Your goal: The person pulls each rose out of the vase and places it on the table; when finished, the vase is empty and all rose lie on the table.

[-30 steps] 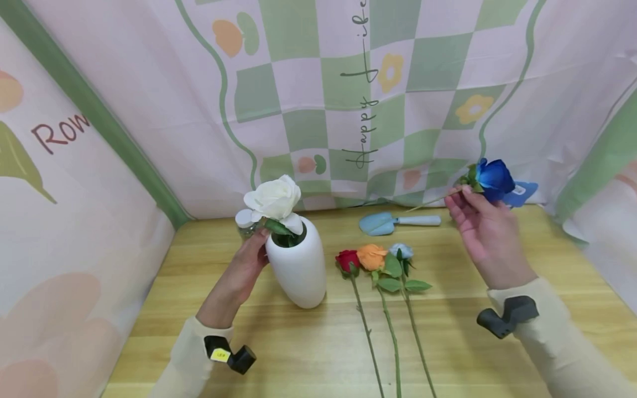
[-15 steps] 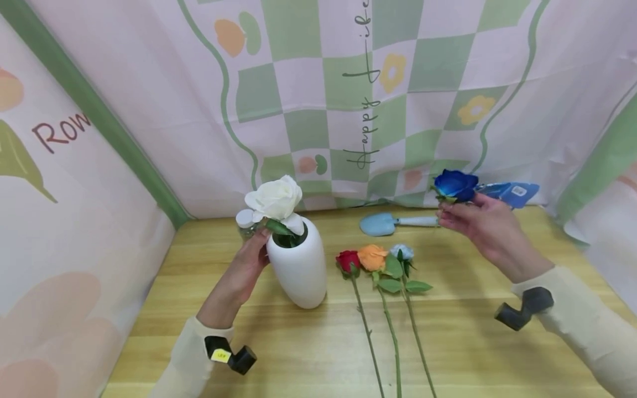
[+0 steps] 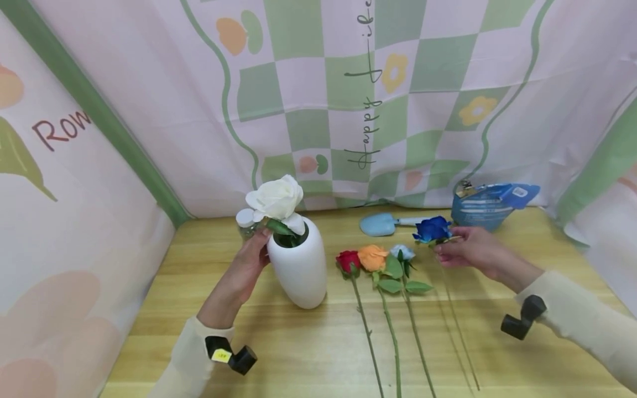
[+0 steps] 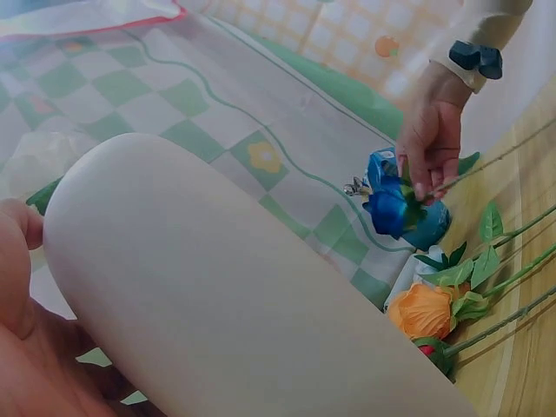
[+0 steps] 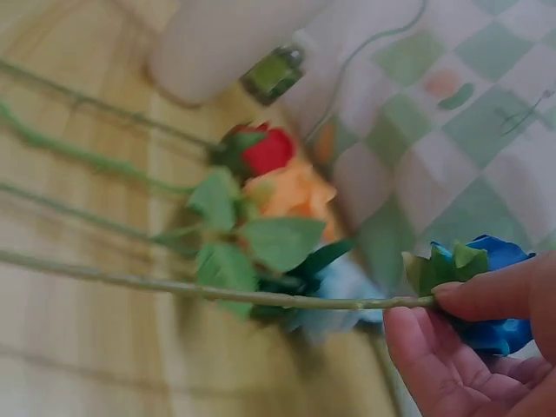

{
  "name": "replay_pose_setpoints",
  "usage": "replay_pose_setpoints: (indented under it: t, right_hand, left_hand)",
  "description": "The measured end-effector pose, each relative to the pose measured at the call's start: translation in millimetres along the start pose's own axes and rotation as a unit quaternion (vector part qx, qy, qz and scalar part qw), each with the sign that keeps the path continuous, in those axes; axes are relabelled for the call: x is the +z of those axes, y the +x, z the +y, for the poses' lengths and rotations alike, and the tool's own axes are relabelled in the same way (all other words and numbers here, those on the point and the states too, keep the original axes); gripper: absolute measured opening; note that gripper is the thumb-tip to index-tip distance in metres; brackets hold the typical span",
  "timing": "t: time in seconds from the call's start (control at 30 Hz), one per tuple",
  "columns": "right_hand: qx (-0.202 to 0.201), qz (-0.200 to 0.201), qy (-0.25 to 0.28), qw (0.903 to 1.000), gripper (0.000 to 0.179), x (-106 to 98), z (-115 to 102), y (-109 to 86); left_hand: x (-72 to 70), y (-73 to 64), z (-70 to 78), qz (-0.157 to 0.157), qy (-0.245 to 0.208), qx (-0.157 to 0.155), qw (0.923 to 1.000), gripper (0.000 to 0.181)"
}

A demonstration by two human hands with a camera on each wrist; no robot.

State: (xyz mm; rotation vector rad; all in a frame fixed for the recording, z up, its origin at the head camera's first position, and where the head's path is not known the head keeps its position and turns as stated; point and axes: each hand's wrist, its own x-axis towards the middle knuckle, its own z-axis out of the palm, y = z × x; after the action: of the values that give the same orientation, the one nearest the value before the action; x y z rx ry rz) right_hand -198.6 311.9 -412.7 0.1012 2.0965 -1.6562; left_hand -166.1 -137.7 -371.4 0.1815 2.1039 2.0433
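My left hand (image 3: 247, 267) grips the upper left side of a white vase (image 3: 300, 276), which stands slightly tilted with a white rose (image 3: 275, 199) in its mouth. The rose's stem is hidden inside. My right hand (image 3: 473, 253) pinches a blue rose (image 3: 432, 229) by the stem just below the bloom, as the right wrist view shows; its long stem (image 5: 174, 287) runs down toward the table's front. To its left lie a red rose (image 3: 348, 260), an orange rose (image 3: 372, 257) and a light blue rose (image 3: 402, 252), side by side with blooms toward the back.
A light blue trowel (image 3: 379, 224) lies behind the roses. At the back right stands a blue bag (image 3: 480, 209). A small jar with a white lid (image 3: 245, 219) is behind the vase. Patterned cloth (image 3: 343, 110) hangs along the table's back edge.
My right hand has brought the blue rose down and leftward from in front of the blue bag, turning its stem toward the front. The left hand and vase have stayed in place.
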Motion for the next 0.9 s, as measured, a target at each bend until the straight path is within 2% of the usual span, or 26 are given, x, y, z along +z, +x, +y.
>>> replay_pose_setpoints:
  t: [0.3,0.53,0.9]
  right_hand:
    - [0.034,0.0,-0.001,0.9994,0.078,2.5,21.5,10.1]
    - [0.066,-0.017,0.005,0.9977,0.092,5.3,31.6,15.9]
    - [0.073,-0.015,0.024,0.9969,0.095,11.6,39.8,17.9]
  left_hand:
    - [-1.3,-0.4,-0.5,-0.007,0.004,0.003,1.0,0.053]
    - [-1.4,-1.3,1.1,-0.013,0.011,0.004,0.9999,0.052]
    - [-2.4,-1.1,1.2,-0.018,0.016,0.004,0.9997,0.054]
